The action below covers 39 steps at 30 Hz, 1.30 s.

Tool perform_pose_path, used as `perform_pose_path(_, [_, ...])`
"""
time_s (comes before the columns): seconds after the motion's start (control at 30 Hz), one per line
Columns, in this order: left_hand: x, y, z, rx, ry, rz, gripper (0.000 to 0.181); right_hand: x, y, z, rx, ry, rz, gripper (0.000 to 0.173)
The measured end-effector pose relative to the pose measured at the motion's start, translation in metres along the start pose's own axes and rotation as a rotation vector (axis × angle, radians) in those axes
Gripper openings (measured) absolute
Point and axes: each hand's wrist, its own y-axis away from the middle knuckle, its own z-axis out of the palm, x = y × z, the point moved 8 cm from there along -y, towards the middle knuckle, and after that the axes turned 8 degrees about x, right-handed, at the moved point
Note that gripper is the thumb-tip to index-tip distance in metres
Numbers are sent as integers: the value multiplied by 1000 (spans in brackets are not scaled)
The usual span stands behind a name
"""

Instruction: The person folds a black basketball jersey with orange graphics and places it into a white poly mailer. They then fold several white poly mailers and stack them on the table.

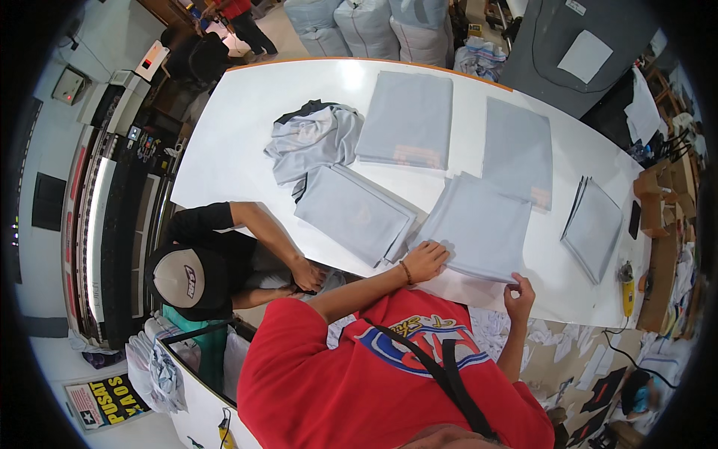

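Note:
A folded stack of light grey fabric (477, 227) lies on the white table (235, 129) before me. My left hand (427, 261) rests on its near left corner, fingers bent over the edge. At its near right corner, my right hand (519, 294) pinches the edge between thumb and finger. Another folded grey stack (353, 216) is to the left, close to this one. Beyond lie a large folded grey stack (406, 120) with a pale orange print and a flat grey piece (519, 149), partly under my stack's far right corner. A crumpled grey and black cloth (317, 137) lies at the far left.
A co-worker in a cap (188, 278) works at the table's left near edge, hands close to my left arm. Rightward are a slim folded grey stack (593, 230), a dark phone-like object (634, 219) and a yellow corded tool (627, 292). Filled sacks (367, 28) stand beyond the table.

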Motion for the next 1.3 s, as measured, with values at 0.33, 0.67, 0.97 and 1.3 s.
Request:
perform_pose_path(0.33, [-33,9,-5,112,56,-92,22,-92,-38,-37,189,190,-329,27])
perform_pose_path(0.67, [-47,-152,-246,301,-5,144,23,-136,-52,-64,160,-247,-54,11])
perform_pose_path(0.97, [-8,-266,-120,384,-80,390,12,33,9,-6,248,-481,619,14])
perform_pose_path(1.3, [41,-25,31,-253,363,18,42,102,62,6,218,-329,827,19])
